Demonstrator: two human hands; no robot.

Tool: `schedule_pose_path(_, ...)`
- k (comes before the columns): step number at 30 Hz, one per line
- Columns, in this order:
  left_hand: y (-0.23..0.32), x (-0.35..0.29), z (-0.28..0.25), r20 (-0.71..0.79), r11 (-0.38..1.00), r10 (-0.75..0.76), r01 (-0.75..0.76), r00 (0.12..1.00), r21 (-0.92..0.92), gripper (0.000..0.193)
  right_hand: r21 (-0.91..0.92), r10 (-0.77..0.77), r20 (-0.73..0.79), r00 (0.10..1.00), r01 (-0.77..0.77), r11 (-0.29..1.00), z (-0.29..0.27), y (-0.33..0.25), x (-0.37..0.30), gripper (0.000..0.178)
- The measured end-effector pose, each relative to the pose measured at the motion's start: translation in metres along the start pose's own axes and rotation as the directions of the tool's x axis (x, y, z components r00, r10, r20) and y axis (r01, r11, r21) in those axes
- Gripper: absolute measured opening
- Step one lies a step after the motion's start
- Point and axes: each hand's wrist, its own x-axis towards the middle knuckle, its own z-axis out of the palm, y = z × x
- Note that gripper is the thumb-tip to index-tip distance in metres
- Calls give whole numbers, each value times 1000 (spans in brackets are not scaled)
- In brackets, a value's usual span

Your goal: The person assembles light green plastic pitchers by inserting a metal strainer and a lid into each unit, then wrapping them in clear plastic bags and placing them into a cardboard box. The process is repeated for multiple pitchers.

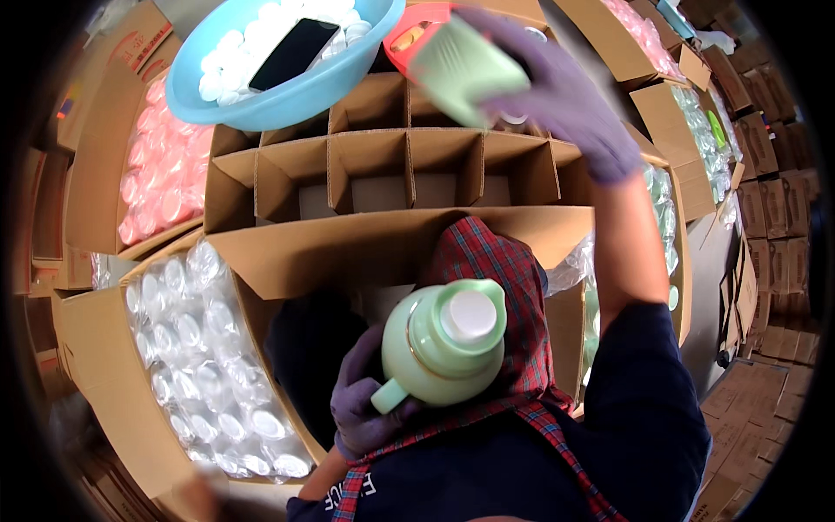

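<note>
A light green vacuum jug [426,348], with a white stopper [470,315] in its mouth, is upright against my lap. My gloved left hand [361,404] is closed round its side, near the handle; the far fingers are hidden behind it. My gloved right hand [557,91] is stretched forward, gripping a light green ribbed piece [468,74] smeared by motion; its exact kind does not show. That piece hangs over the divided carton [400,226] and partly covers a red basin [402,19] with small items in it.
A blue basin [187,96] of white stoppers, with a black phone [294,54] on top, sits over the carton's far left. Cartons of pink wrapped goods [165,174] and clear-wrapped white-topped goods [209,365] stand left. Cartons of green goods [700,130] stand right.
</note>
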Motion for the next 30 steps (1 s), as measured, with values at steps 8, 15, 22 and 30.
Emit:
schedule_pose_path(8,9,-7,13,-21,992,79,-76,997,104,37,-411,10,-81,997,-43,911,93,-97,-156,77)
schedule_pose_path(15,48,-35,31,-112,998,-56,52,992,-35,38,176,-288,-6,957,285,942,58,-66,-184,58)
schedule_pose_path(22,92,-40,57,553,596,76,-482,830,642,51,-189,44,-158,986,-74,979,133,-89,-170,46)
schedule_pose_path(30,101,-26,78,600,358,41,-573,799,737,45,331,-118,-406,906,266,905,136,-37,-185,39)
